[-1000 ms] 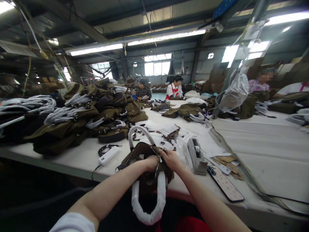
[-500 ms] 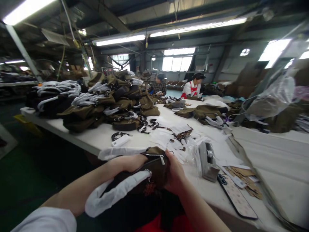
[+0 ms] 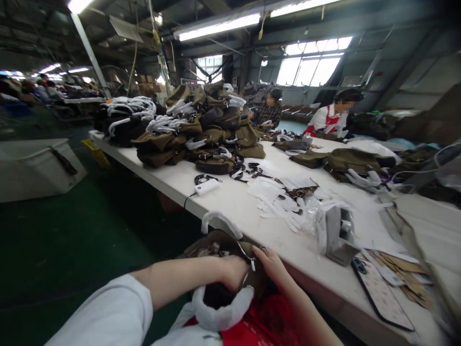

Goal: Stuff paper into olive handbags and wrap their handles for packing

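A dark olive handbag (image 3: 257, 281) with an open zipper is held at the table's near edge, over my lap. My left hand (image 3: 234, 271) reaches in through its opening, and the fingers are hidden inside. At the bag's right end, my right hand (image 3: 272, 264) grips the edge close to the zipper's end, thumb on top. A silver zipper pull (image 3: 252, 264) hangs beside that thumb. Two handles wrapped in white stand out from the bag: a near handle (image 3: 223, 311) by my lap and a far handle (image 3: 221, 219) against the table edge.
Olive bags (image 3: 216, 129) are heaped at the table's far left. A white device (image 3: 207, 186), scraps of white wrapping (image 3: 270, 192), a grey box (image 3: 338, 235) and a phone (image 3: 382, 293) lie on the white table (image 3: 234, 202). Two people (image 3: 329, 120) work across it.
My view has swung left. The bag has come down off the table towards my lap and its mouth gapes wider, with my left hand still inside and my right hand still gripping its end.
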Available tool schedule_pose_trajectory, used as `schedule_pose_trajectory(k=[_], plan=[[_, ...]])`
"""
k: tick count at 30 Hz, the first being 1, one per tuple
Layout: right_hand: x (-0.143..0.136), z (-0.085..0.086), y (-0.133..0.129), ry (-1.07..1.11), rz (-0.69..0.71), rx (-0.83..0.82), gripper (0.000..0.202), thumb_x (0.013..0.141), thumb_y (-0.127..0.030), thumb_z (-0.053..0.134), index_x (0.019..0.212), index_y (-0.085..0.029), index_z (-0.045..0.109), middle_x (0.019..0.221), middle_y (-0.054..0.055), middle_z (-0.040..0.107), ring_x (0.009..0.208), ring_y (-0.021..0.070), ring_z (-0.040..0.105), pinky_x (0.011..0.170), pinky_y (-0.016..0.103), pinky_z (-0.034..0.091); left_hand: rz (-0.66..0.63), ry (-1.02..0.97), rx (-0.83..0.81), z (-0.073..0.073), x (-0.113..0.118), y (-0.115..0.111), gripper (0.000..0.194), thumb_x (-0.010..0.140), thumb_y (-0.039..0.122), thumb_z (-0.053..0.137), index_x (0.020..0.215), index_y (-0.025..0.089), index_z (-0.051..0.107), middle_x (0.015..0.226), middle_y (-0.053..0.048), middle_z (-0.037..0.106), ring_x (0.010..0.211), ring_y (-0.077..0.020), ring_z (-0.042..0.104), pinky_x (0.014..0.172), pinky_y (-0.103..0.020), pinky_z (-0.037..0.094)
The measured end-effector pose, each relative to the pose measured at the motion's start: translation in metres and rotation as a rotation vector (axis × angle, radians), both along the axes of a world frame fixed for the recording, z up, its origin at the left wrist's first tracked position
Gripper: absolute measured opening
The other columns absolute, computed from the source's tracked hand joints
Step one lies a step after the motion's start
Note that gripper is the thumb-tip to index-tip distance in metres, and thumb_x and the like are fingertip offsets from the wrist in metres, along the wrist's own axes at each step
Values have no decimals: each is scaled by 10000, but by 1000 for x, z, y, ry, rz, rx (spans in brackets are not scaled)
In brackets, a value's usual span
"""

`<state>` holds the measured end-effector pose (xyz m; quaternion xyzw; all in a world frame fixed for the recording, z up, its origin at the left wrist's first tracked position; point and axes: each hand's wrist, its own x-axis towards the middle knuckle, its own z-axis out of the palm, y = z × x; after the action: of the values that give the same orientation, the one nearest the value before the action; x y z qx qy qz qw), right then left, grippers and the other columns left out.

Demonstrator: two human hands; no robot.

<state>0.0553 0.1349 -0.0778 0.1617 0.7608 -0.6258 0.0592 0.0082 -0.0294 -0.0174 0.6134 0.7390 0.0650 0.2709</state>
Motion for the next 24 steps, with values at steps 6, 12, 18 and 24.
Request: schedule_pose_trajectory(k=[6,12,18,24], plan=[[42,-6,59,-153,-89,229,553,764,-705,412,474,-235,452,367,7,487,393,172,493,473,309,391,137,27,273,43,-14,-13,191,854,221,524,915,176,700,975,-103,724,889,-253,672,792,-342,521],[59,40,52,156,-145,943,389,811,-529,516,959,-183,615,966,149,693,911,314,645,799,420,477,1088,57,953,13,-26,-90,258,928,349,477,1069,183,616,1065,-85,674,1028,-201,620,944,-341,487],[22,81,-6,336,534,843,275,850,-283,542,1102,-247,647,1123,83,675,1028,249,630,920,371,475,1119,-497,948,-63,-12,-122,583,906,598,430,1229,123,530,1213,-162,636,1144,-254,597,1024,-436,453],[7,11,-22,195,744,729,480,864,-169,443,1332,-197,549,1387,124,548,1303,253,488,1117,438,361,857,-313,849,-75,22,-107,919,669,706,668,1364,156,428,1347,-173,542,1240,-316,521,1085,-483,395]])
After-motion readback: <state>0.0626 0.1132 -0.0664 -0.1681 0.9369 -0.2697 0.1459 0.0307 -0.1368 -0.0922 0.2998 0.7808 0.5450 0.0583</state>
